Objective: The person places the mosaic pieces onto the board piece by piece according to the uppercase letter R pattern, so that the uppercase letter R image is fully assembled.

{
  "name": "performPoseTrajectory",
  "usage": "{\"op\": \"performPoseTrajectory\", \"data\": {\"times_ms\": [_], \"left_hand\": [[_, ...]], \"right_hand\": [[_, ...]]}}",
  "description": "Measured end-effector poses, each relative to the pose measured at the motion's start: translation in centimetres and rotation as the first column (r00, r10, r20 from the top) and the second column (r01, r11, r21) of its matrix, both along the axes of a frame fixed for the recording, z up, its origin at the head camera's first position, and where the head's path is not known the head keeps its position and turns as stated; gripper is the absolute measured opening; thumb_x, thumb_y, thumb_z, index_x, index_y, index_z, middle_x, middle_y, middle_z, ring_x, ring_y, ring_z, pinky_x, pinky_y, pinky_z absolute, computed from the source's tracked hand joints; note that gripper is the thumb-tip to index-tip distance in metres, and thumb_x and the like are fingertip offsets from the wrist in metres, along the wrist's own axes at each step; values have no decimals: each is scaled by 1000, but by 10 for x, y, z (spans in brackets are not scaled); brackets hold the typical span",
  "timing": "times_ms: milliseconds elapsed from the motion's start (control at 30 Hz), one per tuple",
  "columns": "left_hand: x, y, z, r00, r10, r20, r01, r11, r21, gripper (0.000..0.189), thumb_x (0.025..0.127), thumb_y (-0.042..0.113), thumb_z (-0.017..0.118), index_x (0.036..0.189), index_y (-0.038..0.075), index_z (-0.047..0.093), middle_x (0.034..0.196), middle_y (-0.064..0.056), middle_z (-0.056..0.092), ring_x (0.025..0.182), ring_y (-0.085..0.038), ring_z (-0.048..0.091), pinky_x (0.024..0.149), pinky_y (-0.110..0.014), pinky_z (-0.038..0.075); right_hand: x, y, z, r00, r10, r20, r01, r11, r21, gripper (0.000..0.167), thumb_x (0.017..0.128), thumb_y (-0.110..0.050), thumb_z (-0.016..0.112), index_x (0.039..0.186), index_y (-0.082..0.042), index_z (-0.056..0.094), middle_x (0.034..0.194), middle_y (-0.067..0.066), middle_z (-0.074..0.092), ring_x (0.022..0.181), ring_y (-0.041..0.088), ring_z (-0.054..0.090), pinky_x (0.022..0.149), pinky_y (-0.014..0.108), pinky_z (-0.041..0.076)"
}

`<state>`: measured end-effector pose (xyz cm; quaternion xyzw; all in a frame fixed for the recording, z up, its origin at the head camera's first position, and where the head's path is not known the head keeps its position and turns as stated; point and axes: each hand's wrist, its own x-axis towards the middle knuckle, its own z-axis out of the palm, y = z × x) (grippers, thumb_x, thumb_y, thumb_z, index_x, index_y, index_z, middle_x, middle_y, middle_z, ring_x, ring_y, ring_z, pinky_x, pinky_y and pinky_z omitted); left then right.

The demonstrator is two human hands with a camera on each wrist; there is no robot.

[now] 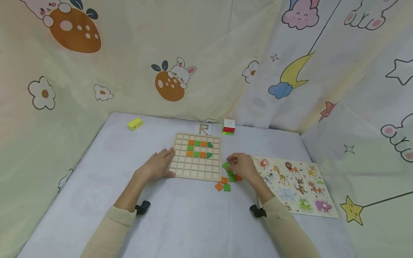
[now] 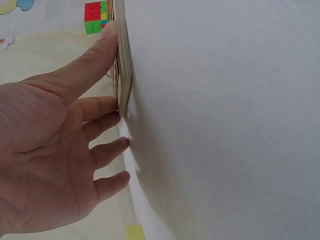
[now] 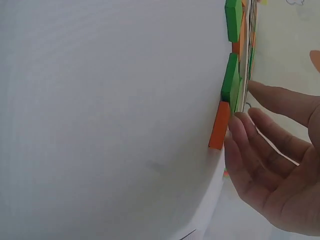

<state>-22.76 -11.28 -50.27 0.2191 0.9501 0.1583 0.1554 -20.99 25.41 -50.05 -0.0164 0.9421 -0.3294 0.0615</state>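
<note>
A wooden grid board (image 1: 193, 172) lies on the table, with orange, green and dark green pieces set in its upper squares. My left hand (image 1: 158, 165) rests at the board's left edge, its fingers spread and thumb by the near corner; the left wrist view shows the thumb (image 2: 95, 60) along the board's side. To the right of the board, my right hand (image 1: 242, 165) hovers low over loose green tiles (image 1: 231, 178) and partly hides an orange tile (image 1: 238, 177). In the right wrist view its bent fingers (image 3: 250, 165) and thumb stand apart, beside a green tile (image 3: 230, 77).
More loose tiles, among them an orange one (image 1: 219, 186), lie near the board's front right corner. An animal picture board (image 1: 311, 211) is at the right. Along the back are a yellow block (image 1: 135, 124), a small pattern card (image 1: 204, 128) and a puzzle cube (image 1: 229, 126).
</note>
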Motion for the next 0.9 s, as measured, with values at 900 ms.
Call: {"op": "performPoseTrajectory", "data": {"times_ms": [900], "left_hand": [[2,-1,3,1000,9,16,-9,1000,14,100,89,42,82,162,-1,30,172,-17,22,158,-41,17,127,-61,16]], "right_hand": [[-16,4,8,998,56,-40,-58,995,-77,25,83,-8,87,107,-8,79,88,2,75,83,20,69,70,32,58]]}}
